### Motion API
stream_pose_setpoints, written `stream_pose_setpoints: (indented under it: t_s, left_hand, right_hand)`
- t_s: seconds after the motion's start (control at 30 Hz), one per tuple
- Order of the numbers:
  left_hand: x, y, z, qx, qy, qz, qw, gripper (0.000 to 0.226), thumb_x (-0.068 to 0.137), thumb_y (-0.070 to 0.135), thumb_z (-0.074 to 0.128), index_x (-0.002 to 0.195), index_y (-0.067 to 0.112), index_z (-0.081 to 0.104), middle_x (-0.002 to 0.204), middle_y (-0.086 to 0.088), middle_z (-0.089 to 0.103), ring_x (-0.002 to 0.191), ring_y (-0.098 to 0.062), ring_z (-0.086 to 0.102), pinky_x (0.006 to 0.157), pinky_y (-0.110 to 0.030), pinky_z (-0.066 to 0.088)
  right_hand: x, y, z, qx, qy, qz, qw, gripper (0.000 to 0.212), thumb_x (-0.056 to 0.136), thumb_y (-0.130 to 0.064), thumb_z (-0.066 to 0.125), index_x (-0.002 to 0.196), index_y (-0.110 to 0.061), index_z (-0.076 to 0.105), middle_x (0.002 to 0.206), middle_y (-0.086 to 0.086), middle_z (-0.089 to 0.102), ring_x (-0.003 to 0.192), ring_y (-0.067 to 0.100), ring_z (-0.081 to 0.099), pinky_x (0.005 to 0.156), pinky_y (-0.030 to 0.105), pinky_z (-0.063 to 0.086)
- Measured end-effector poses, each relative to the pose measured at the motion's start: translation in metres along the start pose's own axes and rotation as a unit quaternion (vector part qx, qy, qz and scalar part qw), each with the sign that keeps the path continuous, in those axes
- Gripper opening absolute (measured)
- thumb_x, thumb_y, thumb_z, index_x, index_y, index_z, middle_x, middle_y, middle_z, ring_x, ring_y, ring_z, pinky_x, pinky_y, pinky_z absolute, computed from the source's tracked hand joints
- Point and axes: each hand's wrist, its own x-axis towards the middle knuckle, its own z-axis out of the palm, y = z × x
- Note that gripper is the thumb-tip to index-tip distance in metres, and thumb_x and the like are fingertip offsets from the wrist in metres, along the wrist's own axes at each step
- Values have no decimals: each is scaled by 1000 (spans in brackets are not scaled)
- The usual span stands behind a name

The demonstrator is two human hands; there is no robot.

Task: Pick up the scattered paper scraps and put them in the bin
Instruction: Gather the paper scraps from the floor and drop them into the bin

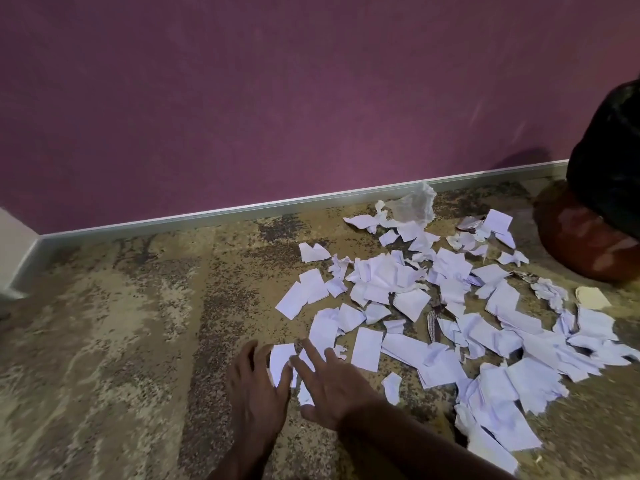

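Both hands (294, 382) flat on paper scraps (450, 313)

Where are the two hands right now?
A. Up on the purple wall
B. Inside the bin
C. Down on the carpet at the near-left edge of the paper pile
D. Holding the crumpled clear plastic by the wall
C: both the left hand and the right hand are spread flat on the carpet, fingers on a white scrap at the near-left edge of the paper scraps.
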Motion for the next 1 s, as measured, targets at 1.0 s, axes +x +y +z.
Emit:
stream_pose_setpoints:
  t_s: [1.0]
  left_hand:
    - [-3,7,-3,-138,20,-16,990,5,97,19,44,95,24,42,89,5,51,79,-18,50,67,-37,44]
  right_hand:
    - [17,8,-4,53,34,29,998,25,100,-10,38,123,-3,43,117,20,46,96,38,60,74,41,49]
